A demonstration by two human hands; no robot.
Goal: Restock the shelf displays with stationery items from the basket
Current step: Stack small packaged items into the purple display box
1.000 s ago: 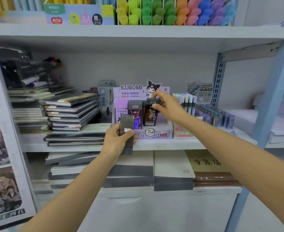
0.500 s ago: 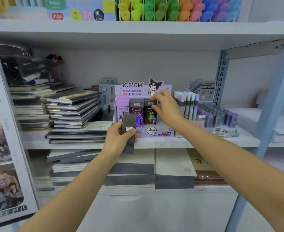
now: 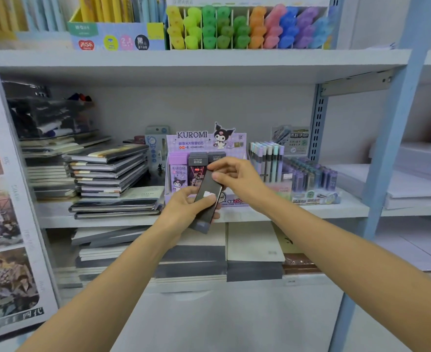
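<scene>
A purple Kuromi display box [image 3: 206,143] stands on the middle shelf [image 3: 311,212] with several lead-refill packs [image 3: 196,168] upright in it. In front of it my left hand [image 3: 184,212] grips a small stack of dark flat packs [image 3: 208,199], tilted with the top leaning right. My right hand [image 3: 237,179] pinches the upper end of the top pack in that stack. The basket is out of view.
Stacked notebooks [image 3: 107,171] fill the shelf's left side. Pastel pens [image 3: 266,158] and a tray of purple lead tubes [image 3: 311,176] stand right of the display. Highlighters [image 3: 247,29] line the shelf above. Paper pads [image 3: 255,247] lie below. A blue upright [image 3: 392,148] frames the right.
My right hand has come away from the display box, leaving a pack in it, and moved down to the stack in my left hand. The left hand has tilted the stack.
</scene>
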